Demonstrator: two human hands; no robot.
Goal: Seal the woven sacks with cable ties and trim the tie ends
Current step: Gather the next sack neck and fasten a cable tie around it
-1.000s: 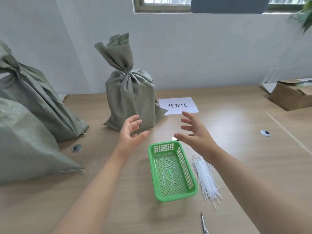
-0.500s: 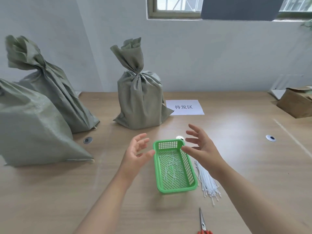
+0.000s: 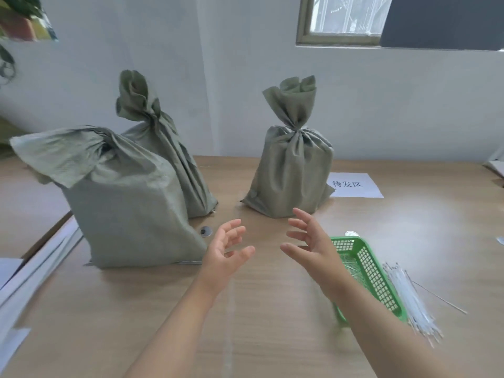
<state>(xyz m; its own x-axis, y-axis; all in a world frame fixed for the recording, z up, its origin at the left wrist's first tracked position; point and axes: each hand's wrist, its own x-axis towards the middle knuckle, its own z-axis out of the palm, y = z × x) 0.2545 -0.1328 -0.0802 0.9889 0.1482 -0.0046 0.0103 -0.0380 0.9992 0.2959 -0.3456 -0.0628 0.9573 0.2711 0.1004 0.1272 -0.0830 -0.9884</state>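
Three grey-green woven sacks stand on the wooden table. The nearest sack (image 3: pixel 128 203) at the left has a loose, folded-over top. Behind it leans a second sack (image 3: pixel 169 159) with a twisted neck. A third sack (image 3: pixel 291 170) with a cinched neck stands in the middle by a paper label. My left hand (image 3: pixel 226 252) and my right hand (image 3: pixel 313 249) hover empty above the table, palms facing each other, fingers spread. A bundle of white cable ties (image 3: pixel 409 293) lies at the right. Beside it a green basket (image 3: pixel 373 271) holds cut tie ends.
A white paper label (image 3: pixel 354 185) with printed characters lies right of the middle sack. A round cable grommet (image 3: pixel 206 231) sits in the table by the nearest sack. White boards (image 3: pixel 32 274) lie at the left edge. The wall and a window are behind the table.
The view has swung to the left, so the sacks, basket and ties shifted right in frame. Both hands stayed empty and moved left, away from the basket. The scissors left the view.
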